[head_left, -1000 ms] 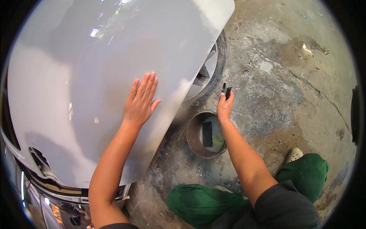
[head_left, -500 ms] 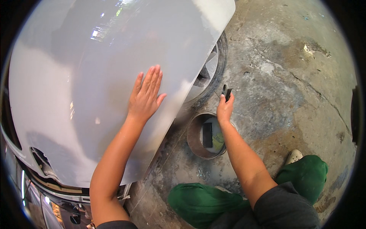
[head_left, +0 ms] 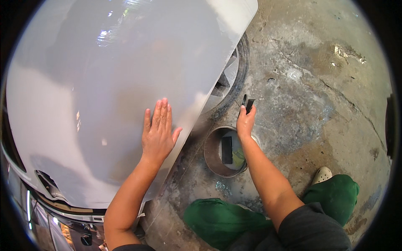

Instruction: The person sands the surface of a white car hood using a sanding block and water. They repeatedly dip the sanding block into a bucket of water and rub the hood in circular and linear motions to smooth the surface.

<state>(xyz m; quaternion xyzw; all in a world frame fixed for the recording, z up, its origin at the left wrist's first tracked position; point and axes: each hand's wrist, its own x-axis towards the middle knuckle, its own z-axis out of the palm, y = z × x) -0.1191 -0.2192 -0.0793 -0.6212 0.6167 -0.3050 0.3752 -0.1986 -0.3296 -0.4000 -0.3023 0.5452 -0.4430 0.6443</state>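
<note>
My left hand (head_left: 159,131) lies flat, palm down, on the grey-and-white car body panel (head_left: 100,79), near its right edge. Its fingers are stretched out, with the thumb apart. Off to the right, my right hand (head_left: 246,122) grips a folded black sheet (head_left: 250,105) that looks like sandpaper; part of it is hidden by the fingers. Just below and left of that hand a round bucket (head_left: 208,157) stands on the floor. Inside it are cloudy water, a black rectangular block (head_left: 226,149) and something yellow-green (head_left: 238,158).
A car wheel (head_left: 240,77) shows beyond the panel's right edge. The concrete floor (head_left: 301,125) is stained, with wet patches and a long crack. My knees in green trousers (head_left: 222,219) are close below the bucket. Lower left, the panel has an oval opening (head_left: 47,180).
My left hand has slid toward me along the panel, still flat. My right hand stays near the bucket with the black sheet and has barely moved.
</note>
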